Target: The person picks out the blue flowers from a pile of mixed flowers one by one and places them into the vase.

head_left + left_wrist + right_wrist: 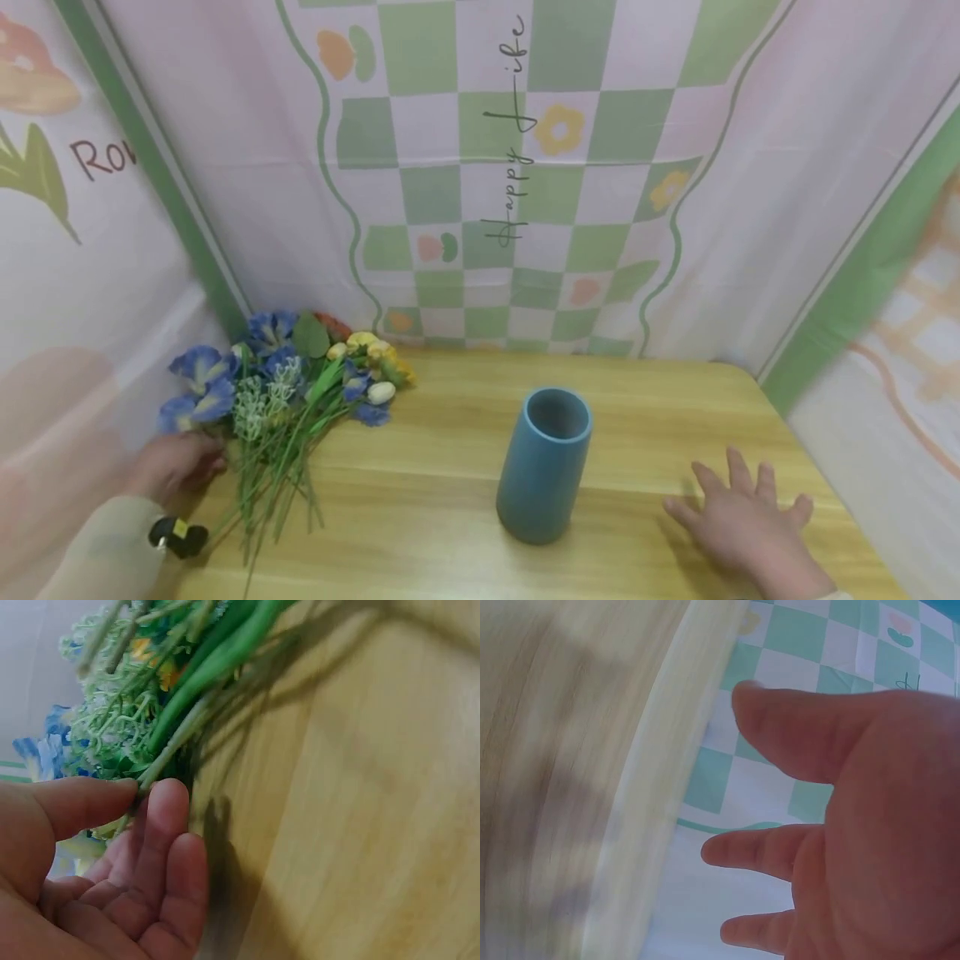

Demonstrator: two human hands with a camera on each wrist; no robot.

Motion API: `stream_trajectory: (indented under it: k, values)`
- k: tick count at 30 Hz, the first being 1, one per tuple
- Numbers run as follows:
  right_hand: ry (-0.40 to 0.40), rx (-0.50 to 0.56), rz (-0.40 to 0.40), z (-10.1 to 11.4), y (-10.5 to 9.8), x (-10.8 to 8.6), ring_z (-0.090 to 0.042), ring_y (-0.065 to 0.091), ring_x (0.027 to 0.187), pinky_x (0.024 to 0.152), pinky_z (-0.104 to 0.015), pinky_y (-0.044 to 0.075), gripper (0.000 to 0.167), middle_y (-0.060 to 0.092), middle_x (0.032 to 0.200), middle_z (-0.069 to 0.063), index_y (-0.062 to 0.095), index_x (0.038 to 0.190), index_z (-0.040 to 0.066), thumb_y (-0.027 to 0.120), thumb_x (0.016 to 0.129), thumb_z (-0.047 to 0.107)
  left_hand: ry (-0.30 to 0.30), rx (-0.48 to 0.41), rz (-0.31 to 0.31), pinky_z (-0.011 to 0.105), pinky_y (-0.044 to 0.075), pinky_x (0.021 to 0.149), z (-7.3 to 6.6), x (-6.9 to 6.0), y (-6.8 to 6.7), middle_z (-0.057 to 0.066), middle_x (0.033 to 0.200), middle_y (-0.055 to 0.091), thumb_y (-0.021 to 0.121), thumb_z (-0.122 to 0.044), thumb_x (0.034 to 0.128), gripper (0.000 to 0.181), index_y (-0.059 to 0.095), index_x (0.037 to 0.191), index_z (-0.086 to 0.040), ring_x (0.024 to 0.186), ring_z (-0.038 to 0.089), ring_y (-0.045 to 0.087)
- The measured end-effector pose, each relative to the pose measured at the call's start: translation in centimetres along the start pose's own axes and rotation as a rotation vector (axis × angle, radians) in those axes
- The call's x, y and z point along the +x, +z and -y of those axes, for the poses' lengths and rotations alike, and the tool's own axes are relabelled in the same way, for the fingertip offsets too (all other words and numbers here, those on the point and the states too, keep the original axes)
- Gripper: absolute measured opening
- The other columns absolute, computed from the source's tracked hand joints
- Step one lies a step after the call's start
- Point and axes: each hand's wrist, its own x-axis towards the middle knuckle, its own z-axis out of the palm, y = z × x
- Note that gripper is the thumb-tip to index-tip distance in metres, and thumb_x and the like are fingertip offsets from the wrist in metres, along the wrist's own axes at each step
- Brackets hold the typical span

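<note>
Curtained nook, kind of room unclear, "Happy Life" cloth (491,187), wood-grain table (420,508)

Wooden bench (652,417) between cloths
The creased back cloth (420,133) bears green-and-white checks, small flowers and sideways "Happy Life" lettering (512,167). Green bands (161,183) run down both sides; the left cloth (97,292) shows a large flower, the right cloth (900,400) orange checks. Soft light.

Quantities: one blue vase (536,492); one flower bunch (258,404); one bench (420,517); one black wrist device (183,538); two grips: one left grip (176,467), one right grip (750,525).
</note>
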Motion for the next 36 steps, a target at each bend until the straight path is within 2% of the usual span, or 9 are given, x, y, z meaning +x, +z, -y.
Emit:
stream_trajectory:
  k: [4, 9, 12, 14, 18, 23, 26, 32, 36]
  values:
    - [-0.006, -0.009, -0.002, -0.2, 0.2, -0.1, -0.074, 0.001, 0.125, 0.082, -0.086, -0.018, 0.094, 0.007, 0.149, -0.044, 0.046, 0.143, -0.004, 0.044, 0.091, 0.075, 0.06, 0.196, -0.132, 0.032, 0.051, 0.066, -0.3, -0.3, -0.3, 0.011, 0.084, 0.07, 0.061, -0.02, 0.0937, 0.031, 0.068, 0.102, 0.01, 0.076, 0.025, 0.063]
    - [-0.008, -0.015, -0.002, -0.5, 0.3, -0.2, -0.073, 0.006, 0.125, 0.083, -0.086, -0.018, 0.092, 0.011, 0.148, -0.044, 0.046, 0.141, -0.004, 0.046, 0.092, 0.073, 0.141, 0.197, -0.311, 0.043, 0.048, 0.076, -1.4, -1.3, -0.9, 0.034, 0.12, 0.058, 0.055, -0.03, 0.101, 0.053, 0.052, 0.133, 0.012, 0.102, 0.043, 0.057]
    - [-0.008, -0.017, -0.001, -0.7, 0.4, -0.2, -0.072, 0.009, 0.125, 0.084, -0.085, -0.018, 0.092, 0.014, 0.147, -0.044, 0.047, 0.141, -0.005, 0.047, 0.091, 0.073, 0.175, 0.114, -0.399, 0.035, 0.052, 0.073, -2.5, -1.6, -1.2, 0.02, 0.107, 0.068, 0.052, -0.028, 0.103, 0.051, 0.049, 0.138, 0.009, 0.092, 0.029, 0.064]
    - [-0.01, -0.015, 0.002, -0.8, 0.4, -0.3, -0.072, 0.011, 0.125, 0.084, -0.085, -0.018, 0.093, 0.016, 0.147, -0.044, 0.047, 0.141, -0.005, 0.046, 0.091, 0.073, 0.181, -0.055, -0.428, 0.025, 0.055, 0.064, -3.2, -1.7, -1.3, 0.004, 0.092, 0.072, 0.054, -0.021, 0.102, 0.045, 0.052, 0.138, 0.006, 0.078, 0.016, 0.066]
    - [-0.018, -0.013, 0.016, -0.8, 0.3, -0.4, -0.072, 0.014, 0.125, 0.084, -0.086, -0.017, 0.093, 0.018, 0.146, -0.044, 0.047, 0.14, -0.006, 0.046, 0.091, 0.074, 0.185, -0.309, -0.43, 0.017, 0.054, 0.058, -4.3, -1.9, -1.6, -0.02, 0.079, 0.066, 0.061, -0.017, 0.0993, 0.046, 0.051, 0.141, 0.001, 0.068, 0.003, 0.064]
    - [-0.027, -0.021, 0.015, -0.3, 0.0, -0.6, -0.071, 0.017, 0.124, 0.085, -0.086, -0.015, 0.091, 0.02, 0.145, -0.044, 0.049, 0.139, -0.006, 0.048, 0.092, 0.072, 0.141, -0.192, -0.458, 0.016, 0.05, 0.054, -5.9, -2.4, -1.4, -0.028, 0.077, 0.065, 0.067, -0.032, 0.0961, 0.057, 0.052, 0.142, -0.002, 0.073, -0.003, 0.063]
    - [-0.033, -0.029, 0.01, -0.1, -0.1, -0.5, -0.071, 0.019, 0.124, 0.085, -0.087, -0.011, 0.09, 0.022, 0.144, -0.044, 0.05, 0.138, -0.005, 0.049, 0.091, 0.071, 0.111, -0.231, -0.48, 0.021, 0.045, 0.047, -7.3, -3.0, -0.9, -0.025, 0.078, 0.067, 0.072, -0.037, 0.0922, 0.057, 0.058, 0.139, -0.007, 0.076, -0.003, 0.063]
    - [-0.045, -0.016, -0.001, 0.5, -0.3, -0.3, -0.07, 0.015, 0.127, 0.087, -0.087, -0.008, 0.086, 0.023, 0.145, -0.043, 0.05, 0.139, -0.004, 0.051, 0.092, 0.068, 0.175, -0.585, -0.471, 0.019, 0.056, 0.062, -10.9, -4.3, 1.4, -0.007, 0.093, 0.07, 0.078, -0.017, 0.0879, 0.038, 0.07, 0.124, -0.007, 0.081, 0.009, 0.068]
    - [-0.074, 0.009, -0.028, 1.6, -0.7, -0.4, -0.068, 0.015, 0.129, 0.09, -0.086, -0.004, 0.083, 0.027, 0.146, -0.041, 0.051, 0.14, -0.001, 0.054, 0.092, 0.067, 0.263, -0.589, -0.433, 0.021, 0.057, 0.069, -13.2, -5.7, 3.3, 0.001, 0.097, 0.069, 0.078, -0.014, 0.0882, 0.029, 0.073, 0.116, -0.006, 0.08, 0.013, 0.068]
